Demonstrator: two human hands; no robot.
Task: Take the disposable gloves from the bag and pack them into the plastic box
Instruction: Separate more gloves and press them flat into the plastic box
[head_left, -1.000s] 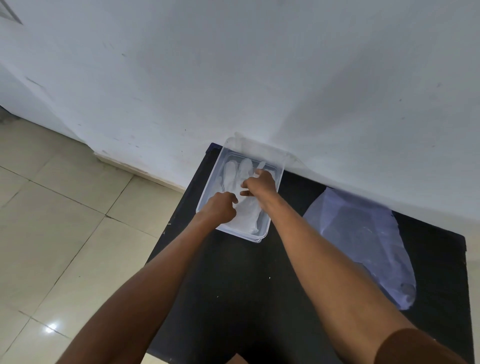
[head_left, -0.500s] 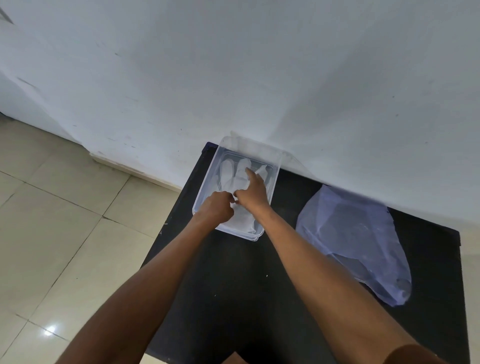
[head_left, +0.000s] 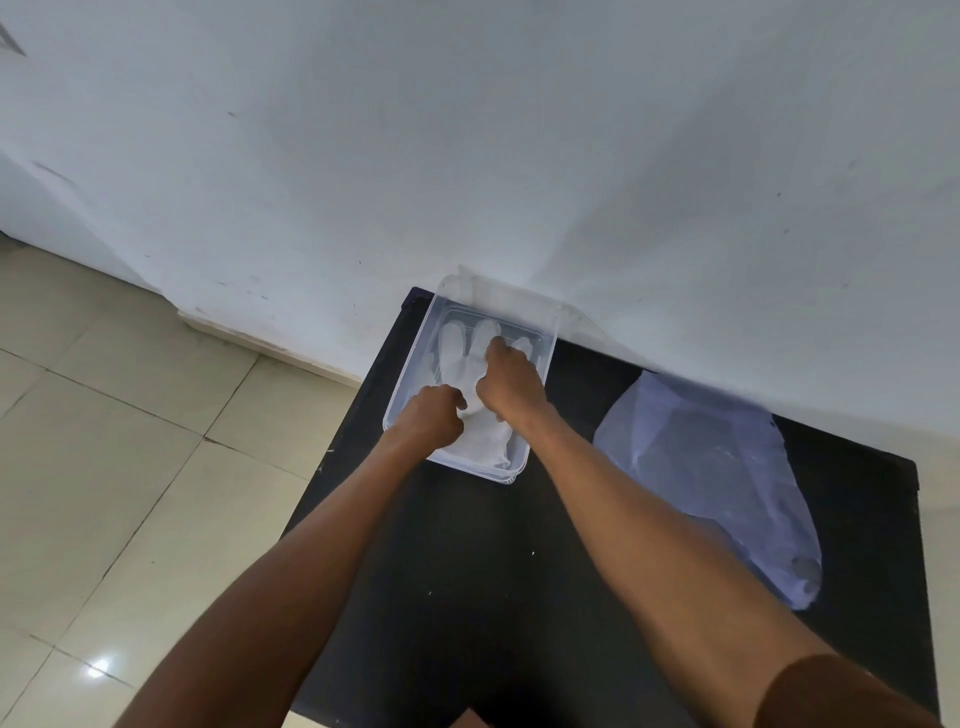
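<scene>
A clear plastic box (head_left: 415, 364) stands at the far left corner of the black table, against the wall. White disposable gloves (head_left: 457, 348) lie flat inside it, fingers pointing to the wall. My left hand (head_left: 434, 418) rests curled on the gloves' cuff end near the box's front. My right hand (head_left: 511, 384) lies over the gloves' palm, its fingers pressing down on them. A pale translucent plastic bag (head_left: 717, 478) lies slack on the table to the right of the box.
The black table (head_left: 467, 597) runs from the wall toward me, its left edge dropping to a beige tiled floor (head_left: 119, 467). A white wall (head_left: 519, 156) stands directly behind the box and the bag.
My right hand drew back from the gloves' fingertips to their palm. The left hand stayed on the cuff end. The gloves lie in the same place.
</scene>
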